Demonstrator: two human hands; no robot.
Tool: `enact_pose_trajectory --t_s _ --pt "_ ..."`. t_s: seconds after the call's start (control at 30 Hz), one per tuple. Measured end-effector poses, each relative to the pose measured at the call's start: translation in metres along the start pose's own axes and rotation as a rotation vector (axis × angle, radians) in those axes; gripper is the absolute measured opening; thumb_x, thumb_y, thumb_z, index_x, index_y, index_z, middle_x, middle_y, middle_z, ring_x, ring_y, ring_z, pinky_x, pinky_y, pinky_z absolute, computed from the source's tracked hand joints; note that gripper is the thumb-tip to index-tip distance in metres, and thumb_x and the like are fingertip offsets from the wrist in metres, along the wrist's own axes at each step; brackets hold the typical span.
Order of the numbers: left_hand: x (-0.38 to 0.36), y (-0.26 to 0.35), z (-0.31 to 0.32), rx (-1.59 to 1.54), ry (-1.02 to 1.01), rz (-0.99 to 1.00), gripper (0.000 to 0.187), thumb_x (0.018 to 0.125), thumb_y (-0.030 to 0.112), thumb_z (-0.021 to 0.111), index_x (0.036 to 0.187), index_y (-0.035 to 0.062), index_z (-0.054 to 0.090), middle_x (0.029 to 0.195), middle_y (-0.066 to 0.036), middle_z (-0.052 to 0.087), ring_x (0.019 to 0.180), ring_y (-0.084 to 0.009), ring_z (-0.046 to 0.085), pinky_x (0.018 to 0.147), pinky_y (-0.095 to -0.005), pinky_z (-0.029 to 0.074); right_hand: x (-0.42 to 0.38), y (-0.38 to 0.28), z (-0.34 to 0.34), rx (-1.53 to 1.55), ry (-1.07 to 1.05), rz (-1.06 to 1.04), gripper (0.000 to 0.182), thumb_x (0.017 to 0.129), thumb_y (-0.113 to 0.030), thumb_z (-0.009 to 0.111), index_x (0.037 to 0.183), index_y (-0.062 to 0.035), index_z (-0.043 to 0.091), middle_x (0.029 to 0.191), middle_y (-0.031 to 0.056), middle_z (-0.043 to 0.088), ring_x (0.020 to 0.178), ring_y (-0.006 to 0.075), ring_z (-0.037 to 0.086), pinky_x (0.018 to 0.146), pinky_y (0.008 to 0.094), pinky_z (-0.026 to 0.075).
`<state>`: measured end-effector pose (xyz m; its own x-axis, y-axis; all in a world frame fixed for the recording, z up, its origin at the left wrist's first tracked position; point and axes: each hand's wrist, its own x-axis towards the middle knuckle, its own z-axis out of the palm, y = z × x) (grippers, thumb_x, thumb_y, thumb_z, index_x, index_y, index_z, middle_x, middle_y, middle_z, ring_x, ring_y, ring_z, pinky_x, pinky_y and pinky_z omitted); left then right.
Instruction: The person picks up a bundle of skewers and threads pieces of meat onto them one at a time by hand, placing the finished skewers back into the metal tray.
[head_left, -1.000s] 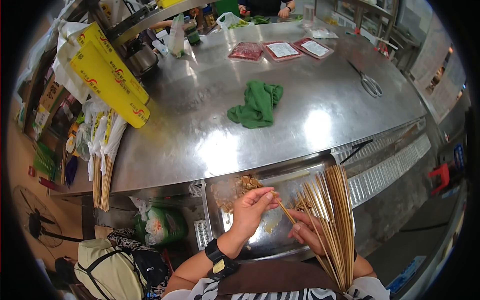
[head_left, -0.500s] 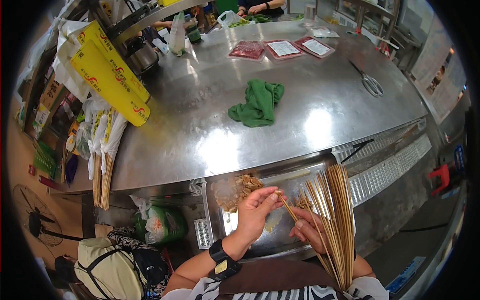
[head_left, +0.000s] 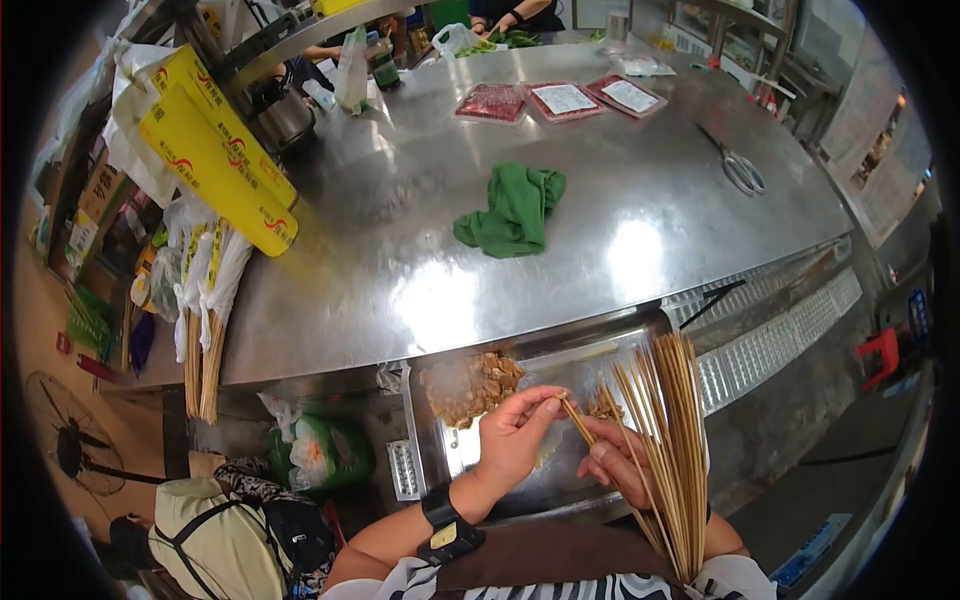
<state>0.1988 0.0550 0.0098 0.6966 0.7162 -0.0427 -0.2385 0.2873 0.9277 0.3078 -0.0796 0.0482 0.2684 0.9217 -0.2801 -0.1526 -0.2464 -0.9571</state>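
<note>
Over the metal tray [head_left: 432,450], my left hand [head_left: 515,435] pinches a small pale piece at the tip of a thin bamboo skewer [head_left: 578,421]. What the piece is I cannot make out. My right hand [head_left: 618,460] is closed on the skewer's lower part. A thick fan of bamboo skewers [head_left: 682,440] stands in front of my right wrist, its lower ends against my apron; how it is held is hidden. Brown food pieces [head_left: 475,388] lie heaped at the tray's left, and a smaller pile [head_left: 606,404] shows behind my right hand.
On the steel table [head_left: 380,240] lie a green cloth [head_left: 512,210], scissors [head_left: 742,172] and red meat packs [head_left: 492,102]. Yellow rolls [head_left: 220,150] and wrapped skewer bundles [head_left: 205,320] occupy the left side. A person [head_left: 215,540] is at lower left; another person's hands [head_left: 492,25] work across the table.
My left hand has moved slightly down and right, closer to my right hand along the skewer. My right hand and the skewer fan stay nearly where they were.
</note>
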Motion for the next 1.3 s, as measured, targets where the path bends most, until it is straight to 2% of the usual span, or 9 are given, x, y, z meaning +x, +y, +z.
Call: enact_pose_trajectory --t_s 0.17,0.53,0.6,0.67,0.73,0.8,1.17,1.27,1.3 --pt "0.007 0.007 0.000 -0.289 0.047 -0.139 0.018 0.090 0.008 0.050 0.105 -0.0020 0.055 0.095 -0.015 0.062 0.086 -0.0220 0.062 0.078 -0.0329 0.052 0.001 -0.001 0.001 0.034 -0.010 0.030 0.039 0.094 -0.012 0.036 0.131 0.0020 0.036 0.068 -0.0008 0.044 0.060 0.0073 0.041 0.075 0.0304 0.046" --pt "0.008 0.009 -0.005 -0.467 -0.005 -0.346 0.022 0.091 0.016 0.050 0.104 -0.0011 0.058 0.089 -0.012 0.063 0.085 -0.0227 0.061 0.078 -0.0341 0.050 0.002 0.001 0.000 0.059 -0.043 0.031 0.040 0.094 -0.012 0.036 0.132 -0.0002 0.037 0.067 -0.0014 0.044 0.059 0.0074 0.040 0.074 0.0299 0.045" --pt "0.008 0.009 -0.005 -0.486 -0.005 -0.374 0.023 0.091 0.016 0.050 0.104 -0.0008 0.058 0.089 -0.012 0.063 0.085 -0.0230 0.061 0.079 -0.0342 0.049 0.001 0.006 -0.004 0.089 -0.057 0.046 0.045 0.092 -0.019 0.044 0.131 0.0022 0.037 0.071 0.0017 0.050 0.067 0.0095 0.049 0.068 0.0229 0.043" --pt "0.009 0.005 -0.006 -0.531 -0.033 -0.403 0.023 0.090 0.016 0.051 0.104 -0.0006 0.058 0.089 -0.013 0.063 0.087 -0.0234 0.061 0.082 -0.0348 0.048 0.001 0.003 -0.003 0.066 -0.049 0.032 0.042 0.093 -0.016 0.040 0.131 0.0013 0.038 0.068 0.0005 0.047 0.062 0.0087 0.045 0.070 0.0263 0.044" --pt "0.009 0.007 -0.007 -0.531 -0.063 -0.400 0.024 0.091 0.017 0.051 0.104 -0.0016 0.058 0.092 -0.013 0.062 0.089 -0.0222 0.060 0.083 -0.0343 0.047 0.000 0.003 -0.002 0.048 -0.041 0.019 0.039 0.093 -0.012 0.036 0.131 0.0004 0.039 0.065 -0.0008 0.045 0.057 0.0078 0.040 0.073 0.0296 0.046" --pt "0.008 0.007 -0.009 -0.528 -0.090 -0.395 0.026 0.091 0.018 0.051 0.105 -0.0025 0.058 0.095 -0.013 0.062 0.092 -0.0210 0.059 0.085 -0.0337 0.047 0.000 0.004 -0.003 0.092 -0.033 0.056 0.044 0.092 -0.019 0.044 0.129 0.0046 0.037 0.070 0.0023 0.049 0.067 0.0098 0.048 0.069 0.0251 0.044" --pt "0.000 0.007 0.000 -0.492 0.006 -0.445 0.021 0.090 0.014 0.051 0.101 -0.0017 0.059 0.098 -0.014 0.062 0.096 -0.0219 0.059 0.090 -0.0353 0.045 0.005 0.002 -0.002 0.121 -0.063 -0.086 0.043 0.090 -0.014 0.047 0.127 0.0016 0.031 0.069 0.0046 0.052 0.061 0.0092 0.046 0.060 0.0236 0.041" --pt "-0.004 0.007 0.004 -0.473 -0.001 -0.459 0.020 0.090 0.013 0.052 0.101 -0.0025 0.060 0.099 -0.014 0.062 0.097 -0.0221 0.059 0.091 -0.0355 0.044 0.004 -0.004 -0.001 0.089 -0.058 -0.061 0.039 0.090 -0.015 0.048 0.122 0.0009 0.033 0.068 0.0051 0.053 0.059 0.0093 0.046 0.058 0.0239 0.041" --pt "-0.006 0.006 0.004 -0.475 0.001 -0.462 0.020 0.090 0.013 0.052 0.101 -0.0025 0.060 0.099 -0.014 0.062 0.097 -0.0221 0.059 0.091 -0.0355 0.044 0.002 -0.007 0.000 0.088 -0.050 -0.037 0.031 0.090 -0.010 0.045 0.117 -0.0006 0.034 0.077 0.0068 0.050 0.059 0.0095 0.044 0.064 0.0289 0.044"
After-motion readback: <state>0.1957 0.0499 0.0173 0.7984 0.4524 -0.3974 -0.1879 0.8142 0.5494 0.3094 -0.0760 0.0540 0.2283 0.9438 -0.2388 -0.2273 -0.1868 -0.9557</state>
